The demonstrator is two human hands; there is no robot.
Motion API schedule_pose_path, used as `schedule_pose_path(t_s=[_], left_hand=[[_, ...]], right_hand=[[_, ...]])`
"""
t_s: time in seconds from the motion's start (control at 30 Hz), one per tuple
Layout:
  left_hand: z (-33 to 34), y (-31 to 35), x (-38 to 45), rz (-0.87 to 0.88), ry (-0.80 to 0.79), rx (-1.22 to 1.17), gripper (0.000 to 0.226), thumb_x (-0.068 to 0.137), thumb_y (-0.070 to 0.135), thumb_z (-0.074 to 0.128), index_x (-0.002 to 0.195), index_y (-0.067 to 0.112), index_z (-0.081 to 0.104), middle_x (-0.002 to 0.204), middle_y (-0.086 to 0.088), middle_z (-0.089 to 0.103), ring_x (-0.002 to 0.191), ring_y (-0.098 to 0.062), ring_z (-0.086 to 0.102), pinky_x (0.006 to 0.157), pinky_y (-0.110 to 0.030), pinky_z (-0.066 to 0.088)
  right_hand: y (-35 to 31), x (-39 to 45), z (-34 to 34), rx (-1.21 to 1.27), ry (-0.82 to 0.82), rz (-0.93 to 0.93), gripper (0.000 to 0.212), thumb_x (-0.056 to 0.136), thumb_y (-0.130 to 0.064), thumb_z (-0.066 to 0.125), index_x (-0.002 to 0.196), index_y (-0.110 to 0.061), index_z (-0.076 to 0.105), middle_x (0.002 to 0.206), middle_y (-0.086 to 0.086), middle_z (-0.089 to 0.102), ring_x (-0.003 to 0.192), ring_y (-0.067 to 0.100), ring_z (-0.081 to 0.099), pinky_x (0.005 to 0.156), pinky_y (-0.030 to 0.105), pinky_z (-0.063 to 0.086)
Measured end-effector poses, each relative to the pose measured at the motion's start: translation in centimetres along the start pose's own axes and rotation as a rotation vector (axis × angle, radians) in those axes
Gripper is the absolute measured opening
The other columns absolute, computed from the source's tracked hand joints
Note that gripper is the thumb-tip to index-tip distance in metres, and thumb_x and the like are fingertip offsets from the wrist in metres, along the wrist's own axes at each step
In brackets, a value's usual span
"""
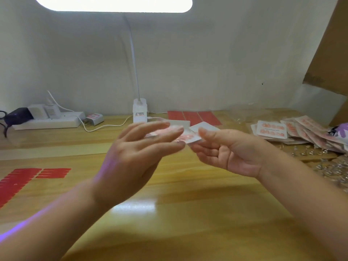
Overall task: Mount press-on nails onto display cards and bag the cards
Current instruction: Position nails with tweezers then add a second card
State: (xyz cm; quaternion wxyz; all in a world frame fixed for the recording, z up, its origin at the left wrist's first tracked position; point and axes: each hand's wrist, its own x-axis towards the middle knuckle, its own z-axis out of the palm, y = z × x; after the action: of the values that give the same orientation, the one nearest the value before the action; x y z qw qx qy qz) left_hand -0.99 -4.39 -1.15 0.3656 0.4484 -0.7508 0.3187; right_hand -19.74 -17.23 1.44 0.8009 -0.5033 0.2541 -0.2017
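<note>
both hands meet above the glossy wooden table (169,213): the right hand (231,149) pinches a flat white card (190,137) of pink nails; the left hand (139,151), fingers straight, touches it.

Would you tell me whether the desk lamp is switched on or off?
On: the desk lamp has its head glowing bright white at the top of the view, and glare shows on the wooden desk.

A white desk lamp (139,110) stands at the wall; a power strip (49,121) lies left of it on the wooden table (188,213).
</note>
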Motion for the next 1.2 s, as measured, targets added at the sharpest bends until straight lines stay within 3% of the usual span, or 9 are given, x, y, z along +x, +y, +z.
schedule_pose_path(t_s=[0.07, 0.13, 0.2, 0.27, 0.33, 0.4, 0.57, 0.83, 1.2], left_hand=[[0.1, -0.1, -0.2, 0.056, 0.013, 0.075, 0.023, 0.095, 0.007, 0.054, 0.098, 0.014, 0.076, 0.124, -0.006, 0.062, 0.115, -0.026, 0.059, 0.096, -0.041, 0.046], [0.3, 0.0, -0.4, -0.047, 0.065, 0.081, 0.025, 0.095, 0.006, 0.052, 0.096, 0.010, 0.077, 0.124, -0.011, 0.061, 0.113, -0.028, 0.058, 0.096, -0.041, 0.046], [0.6, 0.4, -0.5, -0.311, 0.118, -0.050, 0.023, 0.092, 0.013, 0.051, 0.104, 0.008, 0.070, 0.124, -0.007, 0.058, 0.113, -0.019, 0.055, 0.097, -0.028, 0.044], [0.7, 1.3, -0.2, -0.737, 0.134, -0.434, 0.031, 0.084, 0.035, 0.055, 0.111, 0.020, 0.060, 0.113, 0.003, 0.064, 0.104, -0.010, 0.060, 0.088, -0.020, 0.047], [1.0, 1.6, 0.3, -1.114, 0.078, -0.829, 0.044, 0.074, 0.052, 0.066, 0.109, 0.025, 0.060, 0.098, 0.005, 0.071, 0.088, -0.011, 0.067, 0.080, -0.025, 0.049], [1.3, 1.5, 0.5, -1.269, -0.034, -0.993, 0.050, 0.066, 0.055, 0.077, 0.104, 0.023, 0.068, 0.093, 0.001, 0.075, 0.081, -0.013, 0.068, 0.082, -0.034, 0.047], [1.4, 1.8, 0.5, -1.288, 0.008, -1.022, 0.029, 0.059, 0.046, 0.072, 0.084, 0.033, 0.078, 0.087, -0.001, 0.076, 0.073, -0.006, 0.063, 0.077, -0.028, 0.046], [1.1, 0.8, 0.0, -1.242, 0.072, -0.884, 0.023, 0.064, 0.043, 0.075, 0.085, 0.033, 0.078, 0.079, -0.001, 0.076, 0.066, -0.005, 0.059, 0.062, -0.016, 0.050], [2.1, -0.7, -1.7, -1.169, -0.084, -0.548, 0.018, 0.077, 0.042, 0.074, 0.068, 0.026, 0.072, 0.060, 0.001, 0.070, 0.043, -0.011, 0.059, 0.048, -0.014, 0.046]], right_hand=[[0.0, 0.1, -0.1, -0.013, 0.022, -0.086, 0.035, 0.066, -0.006, 0.069, 0.099, 0.001, 0.062, 0.075, 0.012, 0.072, 0.065, 0.016, 0.071, 0.058, 0.025, 0.057], [0.1, 0.2, -0.3, -0.007, 0.063, -0.149, 0.040, 0.064, -0.002, 0.069, 0.103, 0.000, 0.060, 0.074, 0.011, 0.072, 0.063, 0.015, 0.071, 0.056, 0.024, 0.057], [0.2, 0.3, -0.4, -0.001, 0.097, -0.200, 0.039, 0.064, -0.002, 0.069, 0.103, -0.001, 0.060, 0.076, 0.011, 0.074, 0.063, 0.015, 0.072, 0.056, 0.024, 0.057], [0.3, 0.4, -0.4, 0.006, 0.111, -0.234, 0.039, 0.064, -0.003, 0.070, 0.103, -0.001, 0.062, 0.079, 0.011, 0.074, 0.065, 0.015, 0.072, 0.057, 0.024, 0.057], [0.5, 0.4, -0.3, -0.007, 0.124, -0.255, 0.044, 0.064, -0.004, 0.072, 0.106, -0.001, 0.061, 0.081, 0.011, 0.075, 0.067, 0.016, 0.072, 0.058, 0.024, 0.057], [0.8, 0.4, -0.1, -0.022, 0.127, -0.264, 0.046, 0.062, -0.005, 0.073, 0.106, -0.001, 0.060, 0.081, 0.011, 0.074, 0.068, 0.018, 0.073, 0.059, 0.025, 0.057], [1.1, 0.3, 0.4, -0.046, 0.098, -0.272, 0.037, 0.061, -0.006, 0.075, 0.095, -0.004, 0.062, 0.078, 0.012, 0.074, 0.068, 0.020, 0.073, 0.059, 0.027, 0.057], [1.3, 0.2, 0.2, -0.215, 0.101, -0.329, 0.026, 0.071, -0.021, 0.075, 0.089, -0.003, 0.069, 0.082, 0.013, 0.075, 0.075, 0.024, 0.073, 0.062, 0.028, 0.058], [2.1, 0.3, 0.1, -0.494, 0.276, -0.352, 0.016, 0.078, -0.014, 0.076, 0.085, -0.001, 0.070, 0.070, 0.008, 0.073, 0.061, 0.018, 0.070, 0.052, 0.025, 0.055]])
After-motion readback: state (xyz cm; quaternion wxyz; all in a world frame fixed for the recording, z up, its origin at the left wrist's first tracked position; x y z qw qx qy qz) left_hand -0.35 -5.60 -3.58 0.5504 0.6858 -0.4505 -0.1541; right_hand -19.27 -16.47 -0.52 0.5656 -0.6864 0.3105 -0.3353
